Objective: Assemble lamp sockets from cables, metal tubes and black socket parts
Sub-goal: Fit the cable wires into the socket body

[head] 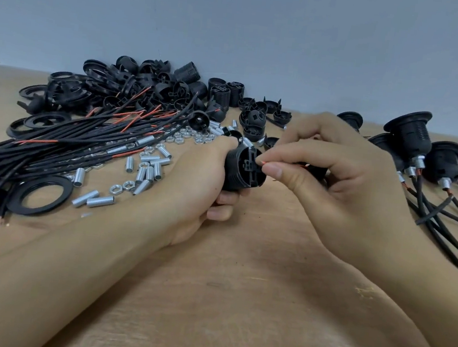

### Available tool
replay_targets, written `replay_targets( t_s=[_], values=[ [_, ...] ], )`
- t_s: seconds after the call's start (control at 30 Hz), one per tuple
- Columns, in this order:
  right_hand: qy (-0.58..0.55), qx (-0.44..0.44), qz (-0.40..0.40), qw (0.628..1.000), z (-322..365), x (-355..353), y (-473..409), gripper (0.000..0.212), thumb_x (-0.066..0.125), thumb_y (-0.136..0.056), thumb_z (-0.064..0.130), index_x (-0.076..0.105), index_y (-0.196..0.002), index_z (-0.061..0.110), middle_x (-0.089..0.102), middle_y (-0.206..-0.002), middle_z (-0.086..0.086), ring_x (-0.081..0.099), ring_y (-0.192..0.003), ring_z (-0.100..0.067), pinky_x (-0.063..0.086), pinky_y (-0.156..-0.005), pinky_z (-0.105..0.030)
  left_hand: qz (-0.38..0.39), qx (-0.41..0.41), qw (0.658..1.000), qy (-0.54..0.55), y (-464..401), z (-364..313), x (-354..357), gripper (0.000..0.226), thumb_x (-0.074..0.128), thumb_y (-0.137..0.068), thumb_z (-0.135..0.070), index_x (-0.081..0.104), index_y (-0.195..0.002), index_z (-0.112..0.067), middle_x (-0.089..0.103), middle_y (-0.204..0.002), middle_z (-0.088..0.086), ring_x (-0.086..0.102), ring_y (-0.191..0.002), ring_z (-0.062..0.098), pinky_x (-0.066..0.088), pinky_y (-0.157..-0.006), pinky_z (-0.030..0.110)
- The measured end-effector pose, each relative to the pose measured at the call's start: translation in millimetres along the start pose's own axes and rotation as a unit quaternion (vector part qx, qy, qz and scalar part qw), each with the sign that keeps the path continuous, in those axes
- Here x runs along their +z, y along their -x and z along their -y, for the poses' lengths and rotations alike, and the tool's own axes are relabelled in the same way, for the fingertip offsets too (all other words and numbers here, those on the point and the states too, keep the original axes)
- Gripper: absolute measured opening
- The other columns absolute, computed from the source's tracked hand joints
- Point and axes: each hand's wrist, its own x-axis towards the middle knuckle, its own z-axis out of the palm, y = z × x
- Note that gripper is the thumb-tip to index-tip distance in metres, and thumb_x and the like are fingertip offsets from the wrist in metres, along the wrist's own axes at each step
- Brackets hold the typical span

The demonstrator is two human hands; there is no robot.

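Observation:
My left hand (197,187) grips a black socket body (244,169), its terminal end turned toward my right hand. Thumb and forefinger of my right hand (332,179) pinch a thin red wire end (263,163) right at the socket's terminal block. The rest of that cable is hidden behind my right hand. Loose black cables with red ends (63,143) lie at the left. Short metal tubes (148,172) and nuts are scattered beside them. A heap of black socket parts (134,88) sits at the back.
Assembled sockets with cables (408,142) stand at the right, their cables trailing toward the front right. Black flat rings (40,194) lie at the left. A wooden tabletop (236,302) extends in front of my hands; a grey wall rises behind.

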Motion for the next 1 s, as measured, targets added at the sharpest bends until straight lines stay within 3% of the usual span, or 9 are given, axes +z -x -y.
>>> replay_targets(
  t_s=[0.23, 0.33, 0.57, 0.87, 1.0],
  values=[
    [-0.016, 0.015, -0.033, 0.999, 4, -4, -1, 0.008, 0.071, -0.085, 0.014, 0.071, -0.093, 0.018, 0.066, -0.083, 0.008, 0.061, -0.074, -0.005, 0.048, -0.066, -0.018, -0.015, 0.008, 1.000, -0.002, 1, 1, 4, 0.036, 0.039, -0.101, -0.030, 0.049, -0.070, -0.014, 0.051, -0.052, 0.004, 0.026, -0.036, 0.010, 0.018, -0.034, 0.013],
    [0.021, -0.013, -0.006, 1.000, 4, -5, -1, 0.004, 0.068, -0.089, 0.014, 0.071, -0.090, 0.012, 0.064, -0.084, 0.008, 0.056, -0.069, 0.000, 0.047, -0.062, -0.018, -0.019, 0.009, 1.000, 0.000, 1, 1, 4, 0.037, 0.039, -0.101, -0.030, 0.051, -0.071, -0.013, 0.052, -0.052, 0.005, 0.027, -0.036, 0.010, 0.019, -0.034, 0.014],
    [0.087, -0.040, 0.037, 0.995, 5, -5, -2, 0.010, 0.064, -0.091, 0.011, 0.073, -0.093, 0.009, 0.059, -0.092, 0.001, 0.053, -0.079, -0.009, 0.038, -0.072, -0.011, -0.046, 0.040, 0.998, -0.030, 0, 2, 1, 0.037, 0.040, -0.100, -0.028, 0.045, -0.067, -0.014, 0.047, -0.046, -0.002, 0.027, -0.038, 0.011, 0.021, -0.034, 0.017],
    [0.123, -0.013, 0.078, 0.989, 7, -2, -3, 0.011, 0.064, -0.089, 0.017, 0.072, -0.086, 0.010, 0.054, -0.096, 0.004, 0.047, -0.081, -0.006, 0.034, -0.073, -0.008, -0.104, 0.047, 0.987, -0.112, -8, 10, 1, 0.026, 0.040, -0.096, -0.030, 0.050, -0.083, -0.010, 0.042, -0.061, 0.009, 0.031, -0.037, 0.016, 0.028, -0.038, 0.022],
    [0.146, -0.021, 0.079, 0.986, 8, -1, -3, 0.011, 0.065, -0.088, 0.015, 0.072, -0.083, 0.008, 0.055, -0.097, 0.001, 0.048, -0.080, -0.008, 0.035, -0.072, -0.010, -0.101, 0.037, 0.988, -0.113, -8, 10, 2, 0.026, 0.039, -0.094, -0.024, 0.050, -0.074, -0.011, 0.048, -0.049, 0.003, 0.031, -0.034, 0.016, 0.027, -0.039, 0.021]
  ],
)
